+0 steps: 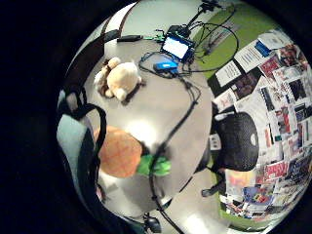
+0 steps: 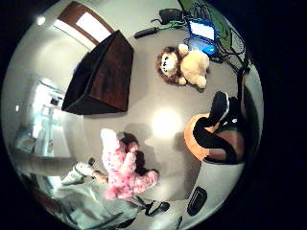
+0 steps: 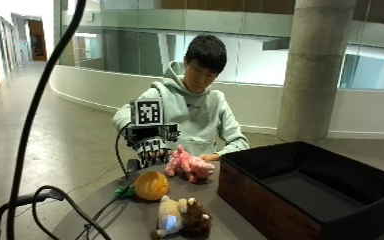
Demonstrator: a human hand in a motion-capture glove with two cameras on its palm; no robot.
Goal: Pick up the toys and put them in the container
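An orange round plush with green leaves lies on the grey table. My gloved right hand hovers just above it, fingers hanging down relaxed and holding nothing. The same orange plush sits close under the palm, partly hidden by my fingers. A pink plush lies beside it, with the person's bare hand at its far side. Nearer the table's front lies a lion plush. The container is a dark brown box with black lining, open and empty, to the right of the toys.
A small lit screen and a blue device sit at one end of the table. From them a black cable runs across the tabletop past the orange plush. A black chair stands beside the table edge.
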